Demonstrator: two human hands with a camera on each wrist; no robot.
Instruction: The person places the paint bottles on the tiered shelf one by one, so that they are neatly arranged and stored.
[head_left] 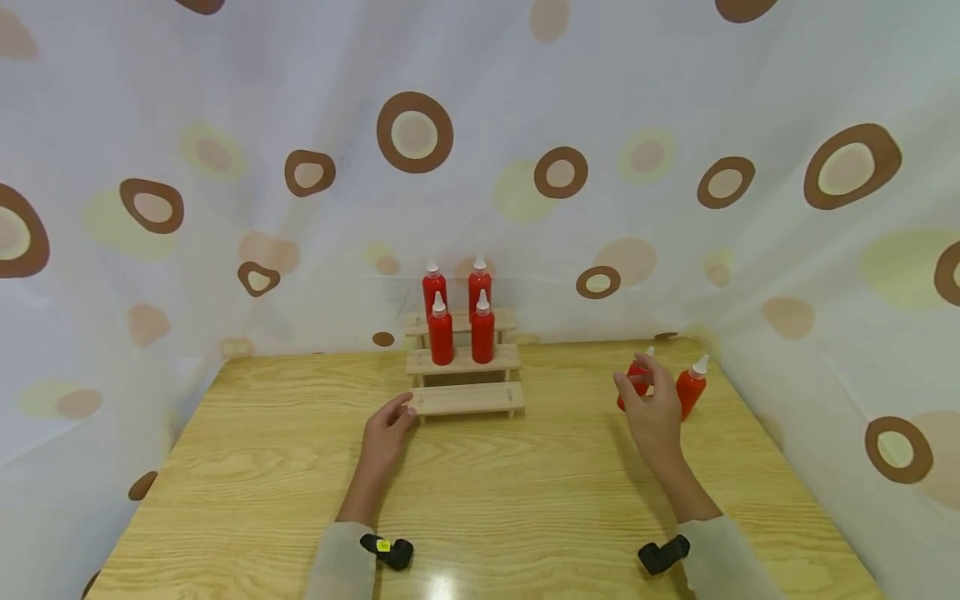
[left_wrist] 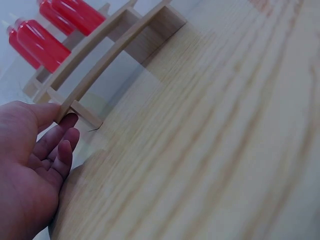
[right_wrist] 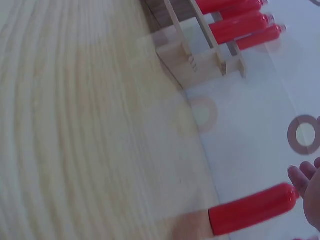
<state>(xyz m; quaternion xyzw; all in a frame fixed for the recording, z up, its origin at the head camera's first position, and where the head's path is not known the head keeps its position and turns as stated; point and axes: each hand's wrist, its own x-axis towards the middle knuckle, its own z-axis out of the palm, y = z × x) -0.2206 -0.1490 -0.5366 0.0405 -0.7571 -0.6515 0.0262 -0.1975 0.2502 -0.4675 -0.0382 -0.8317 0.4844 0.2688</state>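
Note:
A three-step wooden stand (head_left: 467, 398) carries red squeeze bottles with white nozzles, two on the top step and two on the middle one; its lowest step is bare. My left hand (head_left: 387, 429) pinches the left end of that step, thumb (left_wrist: 46, 114) above and fingers curled below. At the right, my right hand (head_left: 654, 417) is at the upper part of a red squeeze bottle (right_wrist: 252, 209), thumb and forefinger apart and bent. The hand partly covers this bottle in the head view and hides its nozzle in the right wrist view.
Another red squeeze bottle (head_left: 690, 390) stands just right of my right hand. Behind the wooden table (head_left: 480, 483) and along its sides hangs a white sheet (head_left: 480, 217) with brown ring patterns. The stand is near the table's back edge.

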